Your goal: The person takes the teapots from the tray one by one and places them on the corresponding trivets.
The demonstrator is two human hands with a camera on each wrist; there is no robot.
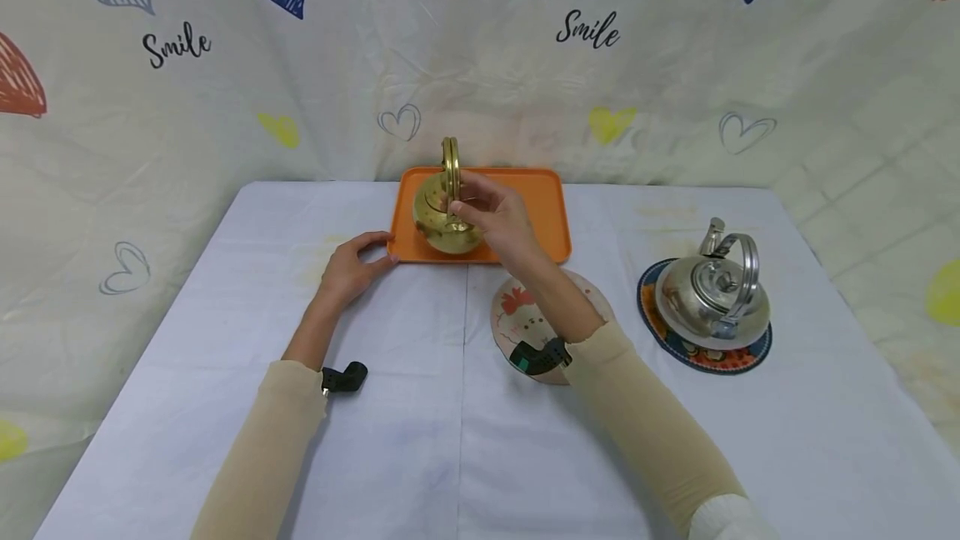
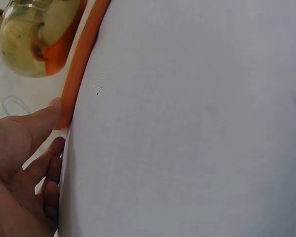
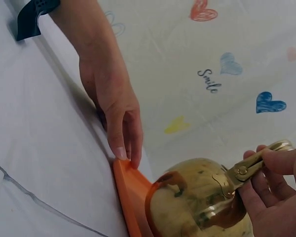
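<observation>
On the orange tray (image 1: 540,207), the right hand (image 1: 498,219) pinches the brass kettle (image 1: 442,227) by its handle (image 1: 450,165); beside it, the left hand's (image 1: 352,265) straight fingers touch the tray's corner.

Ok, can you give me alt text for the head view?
Right hand grips the handle of a gold kettle on an orange tray; left hand touches the tray's near left corner. A silver kettle sits on a mat at right.

Beige sleeves, black wrist straps
</observation>
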